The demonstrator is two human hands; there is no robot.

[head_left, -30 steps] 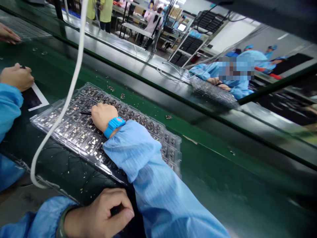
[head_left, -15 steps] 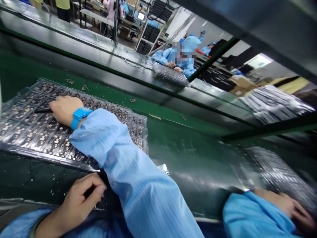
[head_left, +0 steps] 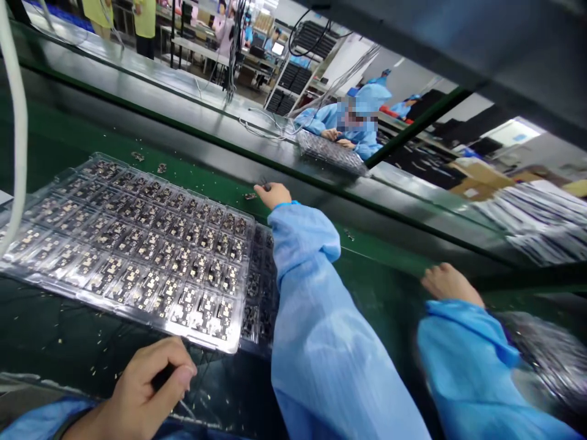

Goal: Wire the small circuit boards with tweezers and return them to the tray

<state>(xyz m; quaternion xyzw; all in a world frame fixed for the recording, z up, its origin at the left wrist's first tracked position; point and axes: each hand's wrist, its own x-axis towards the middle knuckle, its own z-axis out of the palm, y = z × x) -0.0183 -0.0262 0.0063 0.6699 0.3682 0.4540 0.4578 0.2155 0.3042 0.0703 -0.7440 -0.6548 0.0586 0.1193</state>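
Note:
My right hand [head_left: 277,195] reaches over the far side of the bench, just past the tray's far right corner. Its fingers are closed round a slim dark tool, apparently tweezers [head_left: 265,184], mostly hidden by the hand. A small loose board [head_left: 250,196] lies right beside these fingers. Below the near edge of the clear plastic tray [head_left: 137,316], my left hand [head_left: 149,385] is curled with thumb against forefinger; nothing shows in it. Small circuit boards [head_left: 131,280] fill the tray's pockets. Another filled tray [head_left: 265,293] shows beneath its right end.
A co-worker's hand [head_left: 452,284] and blue sleeve reach in from the right, near stacked clear trays [head_left: 545,342]. Loose boards [head_left: 137,156] lie along the back. A white hose [head_left: 18,122] hangs at left. Opposite, a person [head_left: 358,116] works over a tray.
My right hand has moved right, from above the tray to the bench behind it. The co-worker's hand has moved up and left, away from the stacked trays. My left hand stays almost still.

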